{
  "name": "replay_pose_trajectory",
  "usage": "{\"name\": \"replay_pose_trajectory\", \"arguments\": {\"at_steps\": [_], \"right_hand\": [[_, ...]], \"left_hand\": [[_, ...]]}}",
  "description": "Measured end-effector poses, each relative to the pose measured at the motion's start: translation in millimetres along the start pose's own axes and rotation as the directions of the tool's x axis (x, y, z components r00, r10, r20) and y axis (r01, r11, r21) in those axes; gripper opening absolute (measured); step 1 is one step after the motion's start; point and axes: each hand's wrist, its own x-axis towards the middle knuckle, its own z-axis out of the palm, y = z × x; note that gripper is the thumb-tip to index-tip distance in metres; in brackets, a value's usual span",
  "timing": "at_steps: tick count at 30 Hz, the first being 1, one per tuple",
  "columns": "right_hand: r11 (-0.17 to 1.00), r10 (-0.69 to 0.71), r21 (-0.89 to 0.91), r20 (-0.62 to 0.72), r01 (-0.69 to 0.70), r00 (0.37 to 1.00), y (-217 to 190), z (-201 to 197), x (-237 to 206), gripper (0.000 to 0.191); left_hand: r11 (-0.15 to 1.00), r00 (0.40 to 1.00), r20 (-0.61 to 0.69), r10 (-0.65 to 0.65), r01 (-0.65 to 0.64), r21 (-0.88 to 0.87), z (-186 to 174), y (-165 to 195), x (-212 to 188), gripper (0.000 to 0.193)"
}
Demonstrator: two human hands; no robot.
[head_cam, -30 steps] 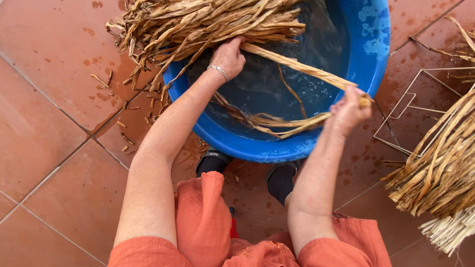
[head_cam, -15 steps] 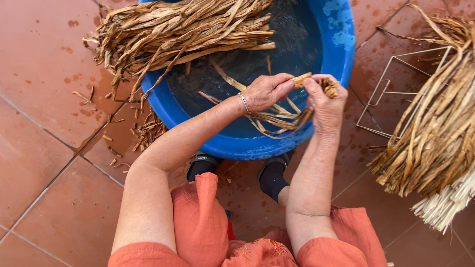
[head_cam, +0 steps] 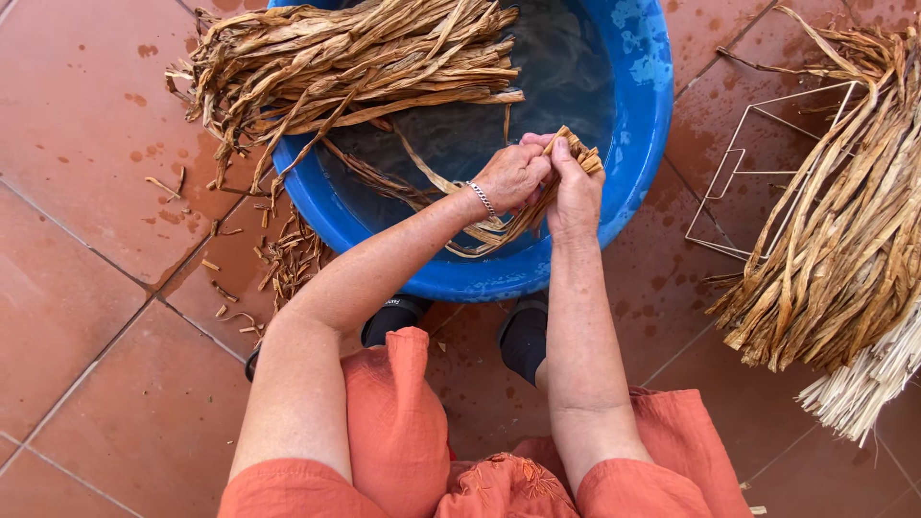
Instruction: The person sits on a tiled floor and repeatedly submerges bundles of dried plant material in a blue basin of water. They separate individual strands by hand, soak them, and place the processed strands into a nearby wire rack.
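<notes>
Folding wet leaf strips (head_cam: 566, 153) over the blue basin (head_cam: 645, 105), left hand (head_cam: 510, 176) and right hand (head_cam: 576, 192) both closed on them; probably needing a tighter grip next.

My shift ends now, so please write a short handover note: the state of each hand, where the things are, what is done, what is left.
Left hand and right hand: both closed on a folded wet tan leaf strip above the round blue plastic basin.
Done: the strip is folded into a short bundle.
Left: a big bundle of dried tan leaves lies across the basin rim; another dried leaf bundle lies on the tiled floor, over a white wire frame.
</notes>
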Motion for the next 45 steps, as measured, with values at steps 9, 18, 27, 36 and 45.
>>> {"name": "replay_pose_trajectory", "arguments": {"at_steps": [9,18,27,36,45], "right_hand": [[0.977,0.074,0.211,-0.325,-0.003,0.943,32,-19,53,0.016],[0.987,0.158,0.12,-0.531,-0.111,0.832,5,-16,81,0.02],[0.997,0.067,0.079,-0.583,-0.026,0.809,-25,-34,107,0.027],[0.991,0.053,0.126,-0.654,0.04,0.754,-51,-71,125,0.023],[0.991,0.006,0.091,-0.749,0.094,0.663,-61,-108,136,0.02]], "left_hand": [[0.97,1.0,0.016,-0.008,0.004,0.243,3,-13,11,0.037],[0.947,0.999,-0.032,-0.041,0.05,0.317,1,-13,5,0.035],[0.996,0.992,0.097,-0.08,0.076,0.045,-4,0,-19,0.029],[0.997,0.985,0.153,-0.08,0.079,0.009,-2,13,-45,0.027],[0.988,0.986,0.166,0.027,-0.052,0.145,-14,2,-67,0.032]]}}
